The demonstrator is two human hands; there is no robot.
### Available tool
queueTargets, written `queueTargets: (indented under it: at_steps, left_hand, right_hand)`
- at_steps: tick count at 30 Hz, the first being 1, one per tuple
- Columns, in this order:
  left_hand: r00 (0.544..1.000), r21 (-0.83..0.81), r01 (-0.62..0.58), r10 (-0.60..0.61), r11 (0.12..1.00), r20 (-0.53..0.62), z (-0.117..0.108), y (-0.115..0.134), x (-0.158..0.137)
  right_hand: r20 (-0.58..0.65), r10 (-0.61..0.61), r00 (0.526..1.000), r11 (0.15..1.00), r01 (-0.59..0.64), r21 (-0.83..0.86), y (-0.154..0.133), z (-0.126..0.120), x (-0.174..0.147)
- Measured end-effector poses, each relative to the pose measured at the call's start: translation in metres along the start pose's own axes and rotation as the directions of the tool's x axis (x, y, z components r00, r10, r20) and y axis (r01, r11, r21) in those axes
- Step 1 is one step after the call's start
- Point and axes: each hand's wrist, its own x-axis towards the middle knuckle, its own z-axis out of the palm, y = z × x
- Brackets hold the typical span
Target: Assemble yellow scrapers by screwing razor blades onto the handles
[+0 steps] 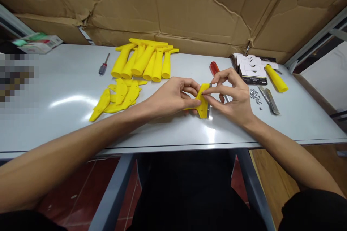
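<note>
My left hand [176, 95] is closed around a yellow plastic scraper [204, 111], held just above the table near its front edge. A thin metal blade [208, 112] shows along the scraper's right side. From the right, my right hand [235, 97] reaches over the scraper head, thumb and fingertips pinched at its face. Whatever lies between those fingertips is too small or hidden to name. Behind this hand lies a screwdriver with a red handle [214, 68], its shaft partly covered. Small metal screws [255, 95] are scattered to the right, beside wrapped flat strips [269, 100].
Several yellow scraper handles [142, 61] lie together at the back, with flat yellow plates [121, 95] in front. A grey screwdriver [103, 68] rests left of them. Printed cards [252, 70] and another yellow handle [275, 78] sit at the right. Cardboard [162, 11] stands behind the table.
</note>
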Motion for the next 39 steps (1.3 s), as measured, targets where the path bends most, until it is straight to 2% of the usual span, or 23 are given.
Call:
queueTargets:
  at_steps: [3,6,8,11,14,17,21,22,25,27,28,30,31,33,34,36,39]
  left_hand:
    - [1.0,-0.005,0.016,-0.016,1.0,-0.024,0.0,0.001,0.0]
    - [0.999,0.002,0.032,-0.032,0.999,-0.035,0.0,0.002,0.0]
    - [0.999,0.003,0.044,-0.044,0.999,-0.03,0.0,0.002,0.001]
    - [0.998,-0.004,0.047,-0.047,0.999,-0.042,0.001,0.003,0.001]
    - [0.997,-0.007,0.056,-0.056,0.998,-0.051,0.002,0.001,0.001]
    - [0.999,-0.002,0.038,-0.038,0.999,-0.036,0.003,0.0,0.001]
    - [0.999,0.044,-0.049,0.049,0.998,-0.006,0.004,-0.003,0.0]
    - [0.997,0.068,-0.073,0.073,0.995,-0.001,0.004,-0.004,-0.001]
    - [0.981,0.205,-0.193,0.196,0.959,0.007,0.005,-0.005,-0.004]
    - [0.934,0.376,-0.333,0.358,0.865,0.004,0.004,-0.007,-0.005]
    - [0.889,0.484,-0.407,0.458,0.775,0.015,0.002,-0.009,-0.006]
    - [0.765,0.684,-0.52,0.636,0.511,0.106,-0.003,-0.012,-0.006]
    - [0.699,0.749,-0.556,0.691,0.361,0.186,-0.006,-0.014,-0.005]
    - [0.591,0.795,-0.598,0.725,0.1,0.354,-0.012,-0.018,-0.002]
    - [0.551,0.79,-0.613,0.723,0.011,0.417,-0.015,-0.02,-0.001]
    - [0.496,0.768,-0.635,0.715,-0.089,0.493,-0.019,-0.024,0.002]
    - [0.459,0.756,-0.623,0.688,-0.202,0.562,-0.022,-0.029,0.005]
  right_hand:
    - [-0.075,0.141,0.987,0.989,-0.143,-0.031,0.0,-0.01,0.004]
    - [-0.168,0.28,0.945,0.94,-0.305,-0.15,0.012,-0.024,0.009]
    - [-0.128,0.368,0.921,0.891,-0.389,-0.236,0.025,-0.032,0.01]
    - [0.001,0.493,0.87,0.819,-0.463,-0.338,0.042,-0.035,0.008]
    - [0.111,0.558,0.822,0.777,-0.471,-0.419,0.053,-0.03,0.014]
    - [0.188,0.6,0.778,0.733,-0.44,-0.518,0.063,-0.021,0.035]
    - [0.307,0.682,0.663,0.679,-0.419,-0.603,0.08,-0.006,0.066]
    - [0.329,0.687,0.648,0.682,-0.419,-0.599,0.084,-0.003,0.071]
    - [0.368,0.675,0.639,0.709,-0.425,-0.562,0.092,-0.003,0.072]
    - [0.377,0.676,0.633,0.733,-0.527,-0.43,0.094,-0.014,0.07]
    - [0.359,0.679,0.64,0.734,-0.609,-0.301,0.095,-0.023,0.069]
    - [0.243,0.692,0.68,0.689,-0.722,0.06,0.096,-0.043,0.072]
    - [0.148,0.702,0.696,0.659,-0.714,0.235,0.096,-0.053,0.075]
    - [-0.034,0.702,0.711,0.639,-0.608,0.47,0.097,-0.067,0.081]
    - [-0.104,0.696,0.711,0.641,-0.55,0.535,0.097,-0.071,0.084]
    - [-0.191,0.691,0.697,0.647,-0.479,0.593,0.096,-0.072,0.086]
    - [-0.225,0.697,0.681,0.65,-0.466,0.601,0.091,-0.062,0.083]
